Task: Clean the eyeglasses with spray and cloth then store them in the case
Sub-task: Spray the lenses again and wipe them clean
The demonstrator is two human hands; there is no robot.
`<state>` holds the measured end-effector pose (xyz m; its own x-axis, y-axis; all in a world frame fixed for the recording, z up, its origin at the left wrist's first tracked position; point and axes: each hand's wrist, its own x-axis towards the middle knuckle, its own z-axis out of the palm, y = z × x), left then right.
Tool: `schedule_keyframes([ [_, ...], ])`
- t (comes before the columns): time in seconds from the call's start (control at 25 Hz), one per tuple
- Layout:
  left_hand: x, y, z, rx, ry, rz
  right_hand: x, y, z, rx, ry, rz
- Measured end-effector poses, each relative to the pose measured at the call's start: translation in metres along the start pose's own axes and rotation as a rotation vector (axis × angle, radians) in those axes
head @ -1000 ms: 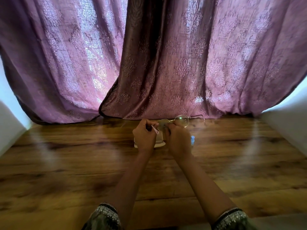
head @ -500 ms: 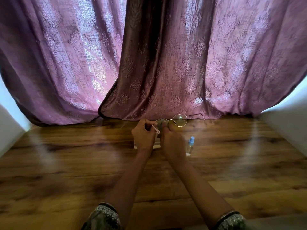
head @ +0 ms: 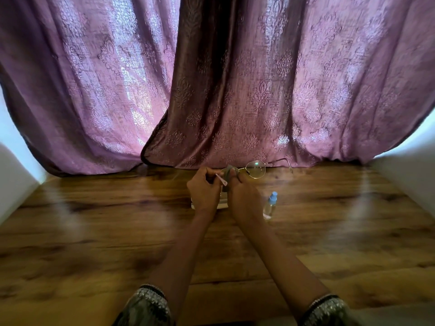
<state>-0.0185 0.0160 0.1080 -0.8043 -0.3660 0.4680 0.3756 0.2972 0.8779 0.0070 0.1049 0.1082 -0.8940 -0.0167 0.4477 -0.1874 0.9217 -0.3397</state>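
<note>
Thin gold-rimmed eyeglasses [head: 256,169] are held up above the wooden table [head: 94,231], one lens and one temple sticking out to the right. My left hand [head: 204,192] grips the frame's left end, its pink temple tip showing between the fingers. My right hand [head: 243,198] pinches a grey cloth [head: 227,172] over the left lens. A small clear spray bottle [head: 270,205] with a blue cap stands just right of my right wrist. A pale case [head: 222,204] lies on the table under both hands, mostly hidden.
A purple patterned curtain [head: 235,90] hangs along the table's far edge right behind the glasses. White walls [head: 409,180] close in at the far left and right. My patterned sleeves [head: 146,307] show at the bottom.
Both hands with the glasses have drifted slightly left and up, uncovering the spray bottle. The cloth keeps rubbing the left lens.
</note>
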Motion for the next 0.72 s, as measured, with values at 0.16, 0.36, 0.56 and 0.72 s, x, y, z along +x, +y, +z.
schedule_keyframes([
  [0.16, 0.003, -0.003, -0.002, 0.008, 0.007, -0.022, -0.013, -0.006, 0.004, -0.065, -0.054, -0.057],
  [0.36, 0.003, -0.006, -0.002, 0.004, 0.008, 0.015, -0.012, 0.006, 0.01, -0.132, 0.099, -0.041],
  [0.56, 0.004, -0.006, 0.001, -0.011, 0.001, -0.001, -0.003, -0.005, 0.008, -0.131, 0.124, -0.046],
  [0.72, 0.005, -0.011, 0.0, 0.015, 0.018, 0.0, -0.02, 0.007, 0.015, -0.196, 0.13, -0.113],
])
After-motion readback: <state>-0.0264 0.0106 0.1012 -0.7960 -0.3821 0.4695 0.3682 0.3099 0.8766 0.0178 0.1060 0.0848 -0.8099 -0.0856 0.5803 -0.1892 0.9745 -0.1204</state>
